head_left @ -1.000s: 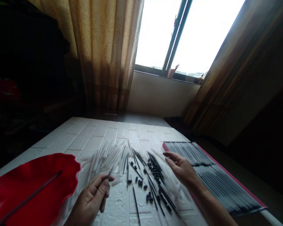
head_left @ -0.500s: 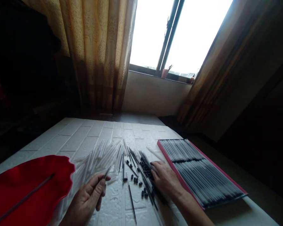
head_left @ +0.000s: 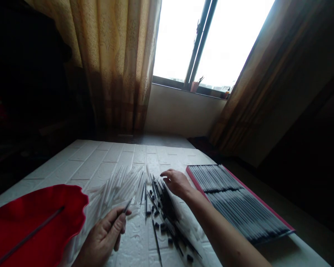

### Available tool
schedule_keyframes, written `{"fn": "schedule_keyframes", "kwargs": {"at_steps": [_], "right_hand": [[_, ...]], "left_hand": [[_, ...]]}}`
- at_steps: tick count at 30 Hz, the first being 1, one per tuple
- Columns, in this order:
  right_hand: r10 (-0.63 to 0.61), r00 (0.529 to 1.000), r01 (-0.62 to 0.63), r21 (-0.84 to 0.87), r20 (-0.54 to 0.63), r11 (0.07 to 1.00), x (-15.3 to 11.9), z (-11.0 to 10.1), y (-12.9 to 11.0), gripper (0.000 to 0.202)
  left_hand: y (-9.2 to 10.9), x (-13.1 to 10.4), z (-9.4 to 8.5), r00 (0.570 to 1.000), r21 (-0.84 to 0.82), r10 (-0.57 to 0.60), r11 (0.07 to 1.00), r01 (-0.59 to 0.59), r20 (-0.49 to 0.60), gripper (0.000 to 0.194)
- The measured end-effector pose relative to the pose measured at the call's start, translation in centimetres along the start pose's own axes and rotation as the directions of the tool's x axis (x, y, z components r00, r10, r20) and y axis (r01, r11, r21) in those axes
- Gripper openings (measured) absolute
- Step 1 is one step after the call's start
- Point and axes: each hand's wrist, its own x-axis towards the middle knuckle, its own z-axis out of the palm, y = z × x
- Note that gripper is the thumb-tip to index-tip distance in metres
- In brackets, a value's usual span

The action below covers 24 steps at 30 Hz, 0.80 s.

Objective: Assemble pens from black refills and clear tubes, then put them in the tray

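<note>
In the lower middle, my left hand (head_left: 107, 231) pinches a thin pen refill (head_left: 128, 204), its pointed dark tip sticking out past thumb and forefinger. My right hand (head_left: 176, 182) hovers at the far end of a heap of black refills (head_left: 168, 202), fingers apart and curved, with nothing visible in them. Small black caps (head_left: 163, 227) lie scattered around that heap. Clear pen tubes (head_left: 122, 183) are spread in a loose pile beyond my left hand. Parts of the heap are blurred.
On the right, a red-edged box (head_left: 256, 202) holds two rows of clear, dark-ended pens. A red scalloped tray (head_left: 52, 211) with a long thin stick (head_left: 30, 234) in it stands at left. All rest on a white brick-patterned table (head_left: 86, 161); a window is behind.
My right hand has moved up and left from the heap's side to its far end. Black refills and caps have shifted and spread towards me. My left hand has hardly moved.
</note>
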Motion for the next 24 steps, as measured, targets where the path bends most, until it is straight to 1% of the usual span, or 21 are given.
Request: {"fn": "schedule_keyframes", "kwargs": {"at_steps": [2, 4, 8, 11, 15, 17, 21, 24], "right_hand": [[-0.044, 0.999, 0.044, -0.02, 0.03, 0.999, 1.5, 0.4, -0.3, 0.032], [-0.095, 0.994, 0.097, -0.038, 0.061, 0.995, 2.5, 0.8, -0.5, 0.032], [-0.179, 0.977, 0.188, -0.075, 0.117, 0.979, 3.2, 0.8, -0.8, 0.03], [-0.204, 0.966, 0.222, -0.109, 0.16, 0.969, 3.5, 0.5, -0.7, 0.029], [-0.202, 0.961, 0.231, -0.146, 0.187, 0.962, 3.9, 0.1, -0.5, 0.027], [-0.199, 0.961, 0.23, -0.157, 0.19, 0.961, 4.1, 0.1, -0.4, 0.024], [-0.196, 0.967, 0.219, -0.145, 0.162, 0.965, 4.3, 0.5, 0.0, 0.021], [-0.164, 0.982, 0.174, -0.102, 0.097, 0.979, 4.2, 0.6, 0.3, 0.017]], "left_hand": [[0.0, -0.1, 0.3, 0.999, 0.021, 0.02, 1.0, -0.019, -0.05, 0.059], [0.1, -0.4, 0.7, 0.995, 0.04, 0.033, 0.999, -0.029, -0.096, 0.058], [0.2, -0.8, 1.1, 0.994, 0.056, 0.011, 0.998, -0.005, -0.108, 0.057], [0.3, -0.9, 1.2, 0.995, 0.062, 0.007, 0.998, -0.001, -0.096, 0.058], [0.1, -0.9, 1.0, 0.997, 0.066, 0.007, 0.998, -0.002, -0.075, 0.063], [-0.2, -0.7, 0.8, 0.999, 0.068, 0.004, 0.998, -0.001, -0.039, 0.063], [-0.7, -0.4, 0.2, 0.999, 0.084, 0.001, 0.996, -0.006, 0.049, 0.06], [-1.0, -0.2, 0.0, 0.997, 0.105, 0.003, 0.994, -0.012, 0.081, 0.06]]}}
